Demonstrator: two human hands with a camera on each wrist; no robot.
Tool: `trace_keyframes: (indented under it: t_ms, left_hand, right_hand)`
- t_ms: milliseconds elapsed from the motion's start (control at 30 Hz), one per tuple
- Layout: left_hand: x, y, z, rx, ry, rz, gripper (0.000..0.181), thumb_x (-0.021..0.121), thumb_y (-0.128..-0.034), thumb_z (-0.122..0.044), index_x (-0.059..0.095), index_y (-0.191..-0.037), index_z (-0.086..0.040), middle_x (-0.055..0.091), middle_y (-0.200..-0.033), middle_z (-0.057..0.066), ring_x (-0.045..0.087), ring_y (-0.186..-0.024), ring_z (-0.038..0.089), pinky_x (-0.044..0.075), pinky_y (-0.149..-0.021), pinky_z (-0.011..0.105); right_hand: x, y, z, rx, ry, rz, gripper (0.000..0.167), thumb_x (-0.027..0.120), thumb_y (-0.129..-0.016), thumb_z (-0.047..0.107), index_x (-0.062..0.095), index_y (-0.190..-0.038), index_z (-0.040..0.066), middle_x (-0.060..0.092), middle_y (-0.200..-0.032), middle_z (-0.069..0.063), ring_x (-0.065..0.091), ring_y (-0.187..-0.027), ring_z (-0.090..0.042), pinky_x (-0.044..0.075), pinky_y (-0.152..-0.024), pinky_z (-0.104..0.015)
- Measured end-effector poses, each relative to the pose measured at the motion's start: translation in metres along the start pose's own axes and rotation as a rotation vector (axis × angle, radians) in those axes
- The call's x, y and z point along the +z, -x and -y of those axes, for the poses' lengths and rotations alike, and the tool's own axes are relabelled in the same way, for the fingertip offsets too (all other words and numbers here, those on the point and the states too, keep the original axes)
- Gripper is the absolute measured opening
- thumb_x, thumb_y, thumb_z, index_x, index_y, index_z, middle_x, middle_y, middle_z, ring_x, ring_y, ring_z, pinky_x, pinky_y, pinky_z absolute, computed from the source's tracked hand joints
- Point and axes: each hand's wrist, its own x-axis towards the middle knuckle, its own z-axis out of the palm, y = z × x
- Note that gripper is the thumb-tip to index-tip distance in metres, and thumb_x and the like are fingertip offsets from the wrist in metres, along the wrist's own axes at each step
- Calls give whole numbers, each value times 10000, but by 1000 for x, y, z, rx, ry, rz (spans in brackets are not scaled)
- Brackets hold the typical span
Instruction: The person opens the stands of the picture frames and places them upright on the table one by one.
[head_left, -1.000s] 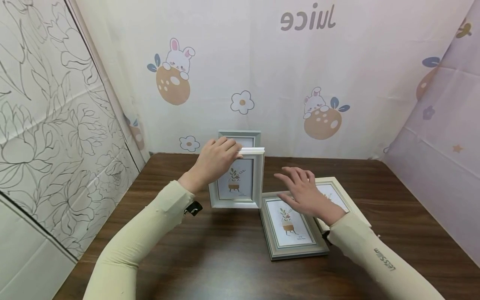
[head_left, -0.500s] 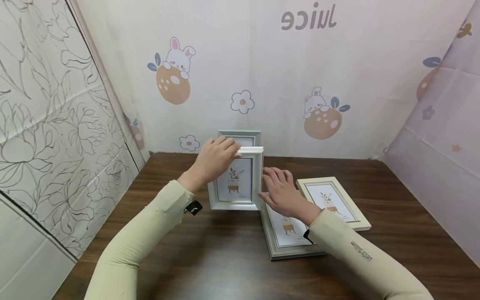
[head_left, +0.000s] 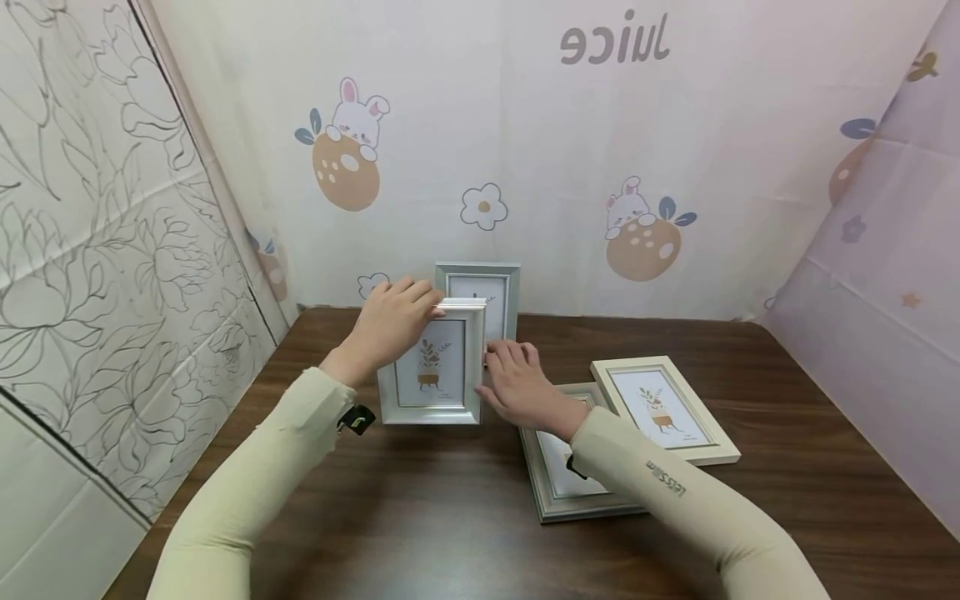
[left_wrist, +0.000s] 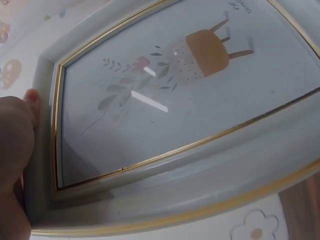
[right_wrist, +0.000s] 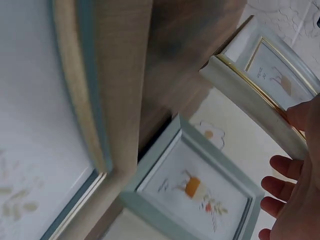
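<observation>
My left hand (head_left: 393, 321) grips the top edge of a white picture frame (head_left: 430, 367) with a gold inner line, held upright above the table. Along its right side is my right hand (head_left: 525, 383). In the right wrist view the right thumb (right_wrist: 300, 116) touches the gold-lined edge, while the loosely bent fingers (right_wrist: 281, 189) stand apart from the frame. Just behind, a grey-green picture frame (head_left: 477, 287) stands upright near the back curtain, partly covered by the white one and my right hand.
A taupe picture frame (head_left: 534, 473) lies face up under my right forearm, partly hidden. Beside it lies a cream picture frame (head_left: 660, 408). The dark wooden table (head_left: 420, 517) meets a printed curtain (head_left: 540, 167) at the back and a patterned panel (head_left: 112, 250) on the left.
My right hand has come left from above the lying frames to the white frame's side. The white frame has shifted left with my left hand, uncovering more of the grey-green one.
</observation>
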Motion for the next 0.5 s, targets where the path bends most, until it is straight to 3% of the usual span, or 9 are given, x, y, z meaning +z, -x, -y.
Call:
trace_keyframes:
  t_ms: [167,500]
  left_hand:
    - [-1,17,13,-39,22,30,235,626,-979,-244,687,-1134,-78,669,-1057,50,584,-927,242,447,-694,371]
    - [-2,43,29,-56,71,-2,219,645,-953,-205,686,-1109,-58,669,-1087,93,587,-990,288,439,-694,425]
  right_hand:
    - [9,-14,15,-11,10,34,424,510,-1033,341,510,-1240,-28,440,-1323,-195,377,-1273,-344,241,-1029,-542]
    - [20,-28,36,-20,35,63,440,491,-1040,389,509,-1262,10,443,-1317,-144,388,-1258,-299,252,-1040,-520]
